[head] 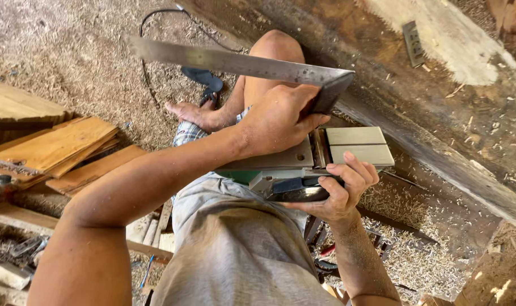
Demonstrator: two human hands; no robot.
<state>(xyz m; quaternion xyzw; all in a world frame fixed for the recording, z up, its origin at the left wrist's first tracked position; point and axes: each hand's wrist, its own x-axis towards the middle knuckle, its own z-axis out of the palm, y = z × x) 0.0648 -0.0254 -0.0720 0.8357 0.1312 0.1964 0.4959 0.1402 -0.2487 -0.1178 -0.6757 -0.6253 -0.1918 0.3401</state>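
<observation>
- Over the lap, the planer lies turned sole-up, its flat grey base facing the camera, which leaves that face open for checking.
- Under the planer, the right hand cups the dark body from below, fingers curled up over the near edge in a firm hold that keeps the tool level.
- Above the planer, the left hand is closed round the dark stock of a try square; the thumb presses along the stock, so the grip looks meant to steady it.
- From the stock, the steel blade runs up and left, clear of the planer, its free end out over the sawdust floor.
- Whether the stock touches the planer's base is hard to tell, as the hand hides the join; it seems to sit just at the far edge.
- Beyond the planer, a bent knee and a bare foot show, with a black cord looping across the floor past them.
- Right of the planer, a large rough timber slants across the scene, scattered with chips.
- Left of the planer, well apart, cut planks lie stacked.
</observation>
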